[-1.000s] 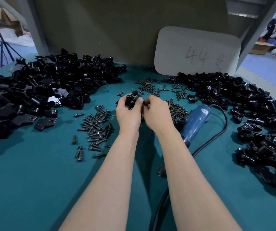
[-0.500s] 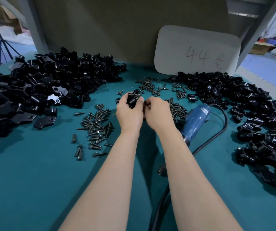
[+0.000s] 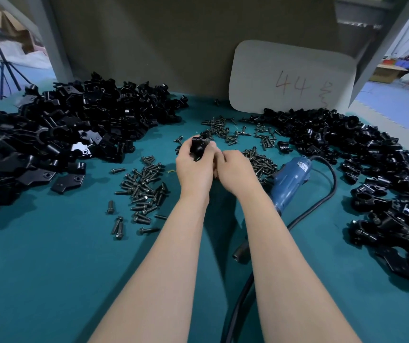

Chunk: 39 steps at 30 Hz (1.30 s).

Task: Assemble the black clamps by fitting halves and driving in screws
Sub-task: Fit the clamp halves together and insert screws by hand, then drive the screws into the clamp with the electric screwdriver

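**One clamp in hand, a heap left to do**

Head view: the left hand [image 3: 193, 169] grips a black clamp [image 3: 198, 144] above the table [image 3: 50, 268]. The right hand [image 3: 235, 172] presses close, fingers hidden, so I cannot tell its grasp. Loose halves [image 3: 62, 129] wait at left, and the right pile [image 3: 371, 169] looks assembled. The electric screwdriver [image 3: 290, 179] lies unheld.

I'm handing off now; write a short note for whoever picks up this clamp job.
Left hand grips one black clamp. Right hand is curled against it; whether it pinches a screw is hidden.
Loose halves piled left, screws centre, blue driver lying right, clamp pile far right.
Done: the right pile looks assembled.
To do: drive this clamp's screw, then the rest.
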### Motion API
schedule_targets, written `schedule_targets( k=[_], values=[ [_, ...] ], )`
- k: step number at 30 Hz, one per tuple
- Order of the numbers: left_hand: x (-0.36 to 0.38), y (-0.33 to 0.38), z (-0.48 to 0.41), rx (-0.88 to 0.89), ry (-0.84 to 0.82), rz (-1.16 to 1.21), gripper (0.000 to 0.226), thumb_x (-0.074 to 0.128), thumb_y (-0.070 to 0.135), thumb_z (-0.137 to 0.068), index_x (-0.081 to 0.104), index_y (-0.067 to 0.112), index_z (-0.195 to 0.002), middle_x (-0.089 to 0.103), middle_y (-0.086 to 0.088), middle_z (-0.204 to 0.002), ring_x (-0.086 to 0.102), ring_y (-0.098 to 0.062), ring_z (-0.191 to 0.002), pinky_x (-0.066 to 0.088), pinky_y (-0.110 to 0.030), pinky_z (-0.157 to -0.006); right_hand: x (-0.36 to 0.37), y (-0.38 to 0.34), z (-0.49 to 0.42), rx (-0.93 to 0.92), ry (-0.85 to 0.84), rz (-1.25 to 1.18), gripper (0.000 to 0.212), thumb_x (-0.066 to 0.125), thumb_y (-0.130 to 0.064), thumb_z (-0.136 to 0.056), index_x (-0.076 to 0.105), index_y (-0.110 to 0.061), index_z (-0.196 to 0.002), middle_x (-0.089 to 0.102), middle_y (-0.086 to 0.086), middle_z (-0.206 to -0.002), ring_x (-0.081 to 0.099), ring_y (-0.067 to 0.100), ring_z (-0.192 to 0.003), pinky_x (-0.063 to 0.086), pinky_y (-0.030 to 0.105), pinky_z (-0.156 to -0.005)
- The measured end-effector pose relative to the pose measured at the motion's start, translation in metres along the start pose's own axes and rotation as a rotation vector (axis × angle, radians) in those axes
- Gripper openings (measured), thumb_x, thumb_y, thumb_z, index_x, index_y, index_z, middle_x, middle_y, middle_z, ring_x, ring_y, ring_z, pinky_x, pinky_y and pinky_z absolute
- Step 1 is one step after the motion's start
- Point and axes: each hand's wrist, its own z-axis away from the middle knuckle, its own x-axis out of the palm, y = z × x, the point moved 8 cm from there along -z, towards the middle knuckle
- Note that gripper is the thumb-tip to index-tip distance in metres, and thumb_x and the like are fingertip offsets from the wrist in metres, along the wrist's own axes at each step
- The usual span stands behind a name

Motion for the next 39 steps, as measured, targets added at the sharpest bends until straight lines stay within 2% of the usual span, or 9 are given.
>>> schedule_targets(
  k=[4, 7, 10, 13, 16, 21, 23, 28, 39],
  values=[
    [0.006, -0.011, 0.001, -0.122, -0.055, 0.063, 0.003, 0.064, 0.017, -0.092, 0.062, 0.016, -0.093, 0.066, -0.004, -0.098, 0.066, -0.019, -0.094, 0.053, -0.024, -0.084, -0.053, 0.032, 0.003, 0.186, 0.098, 0.115, 0.045, 0.048, -0.053, -0.094, 0.061, -0.009, -0.094, 0.056, 0.001, -0.082, 0.056, 0.021, -0.081, 0.045, 0.032, -0.071],
    [0.004, -0.017, -0.001, -0.196, -0.049, 0.136, 0.011, 0.062, 0.015, -0.093, 0.061, 0.011, -0.103, 0.064, -0.002, -0.104, 0.067, -0.020, -0.100, 0.054, -0.016, -0.078, -0.099, 0.074, 0.018, 0.460, 0.202, 0.108, 0.072, 0.064, -0.055, -0.083, 0.042, -0.013, -0.137, 0.038, 0.014, -0.137, 0.045, 0.037, -0.122, 0.040, 0.048, -0.101],
    [0.002, -0.019, -0.003, -0.250, -0.046, 0.198, 0.018, 0.061, 0.013, -0.093, 0.059, 0.005, -0.110, 0.063, -0.003, -0.103, 0.068, -0.015, -0.088, 0.055, -0.016, -0.077, -0.090, 0.092, 0.029, 0.560, -0.013, 0.159, 0.096, 0.070, -0.051, -0.079, 0.018, -0.015, -0.151, 0.015, 0.017, -0.150, 0.027, 0.039, -0.136, 0.035, 0.047, -0.108],
    [0.002, -0.022, -0.001, -0.314, -0.047, 0.261, 0.008, 0.059, 0.013, -0.095, 0.058, 0.005, -0.096, 0.063, -0.008, -0.098, 0.068, -0.017, -0.079, 0.056, -0.022, -0.080, -0.081, 0.094, 0.028, 0.553, -0.063, 0.173, 0.107, 0.074, -0.045, -0.078, 0.002, -0.015, -0.153, 0.012, 0.018, -0.152, 0.022, 0.034, -0.139, 0.037, 0.045, -0.107],
    [0.003, -0.024, 0.000, -0.352, -0.058, 0.304, 0.009, 0.059, 0.013, -0.095, 0.057, 0.005, -0.091, 0.063, -0.011, -0.095, 0.068, -0.018, -0.073, 0.058, -0.023, -0.076, -0.082, 0.095, 0.020, 0.575, -0.007, 0.053, 0.101, 0.076, -0.029, -0.079, 0.006, -0.007, -0.148, 0.032, 0.020, -0.142, 0.038, 0.036, -0.128, 0.044, 0.046, -0.100],
    [0.001, -0.024, -0.003, -0.325, -0.053, 0.252, 0.014, 0.059, 0.013, -0.094, 0.056, 0.003, -0.103, 0.063, -0.009, -0.096, 0.068, -0.017, -0.072, 0.057, -0.023, -0.079, -0.101, 0.092, 0.017, 0.432, 0.256, -0.311, 0.041, 0.079, -0.017, -0.073, 0.056, 0.000, -0.102, 0.064, 0.018, -0.100, 0.063, 0.034, -0.094, 0.054, 0.048, -0.086],
    [-0.003, -0.022, -0.005, -0.268, -0.024, 0.154, 0.017, 0.060, 0.015, -0.094, 0.057, 0.005, -0.108, 0.064, -0.004, -0.097, 0.069, -0.015, -0.076, 0.057, -0.019, -0.076, -0.109, 0.091, 0.017, 0.377, 0.373, -0.498, 0.032, 0.079, -0.016, -0.071, 0.057, -0.003, -0.089, 0.064, 0.021, -0.095, 0.065, 0.034, -0.092, 0.054, 0.047, -0.086],
    [-0.015, -0.012, -0.009, -0.136, 0.069, 0.032, 0.013, 0.062, 0.016, -0.092, 0.059, 0.012, -0.104, 0.062, 0.004, -0.094, 0.069, -0.017, -0.090, 0.054, -0.017, -0.076, -0.092, 0.089, 0.013, 0.350, 0.339, -0.940, 0.056, 0.076, -0.010, -0.078, 0.048, -0.003, -0.126, 0.062, 0.011, -0.108, 0.066, 0.026, -0.092, 0.058, 0.042, -0.080],
    [-0.023, -0.016, -0.013, -0.182, 0.107, 0.064, 0.005, 0.062, 0.017, -0.093, 0.061, 0.014, -0.097, 0.063, 0.001, -0.095, 0.069, -0.014, -0.085, 0.055, -0.021, -0.078, -0.073, 0.088, 0.002, 0.279, 0.367, -1.182, 0.049, 0.066, -0.022, -0.090, 0.044, -0.015, -0.132, 0.059, 0.004, -0.123, 0.060, 0.023, -0.110, 0.055, 0.038, -0.086]
  ],
)
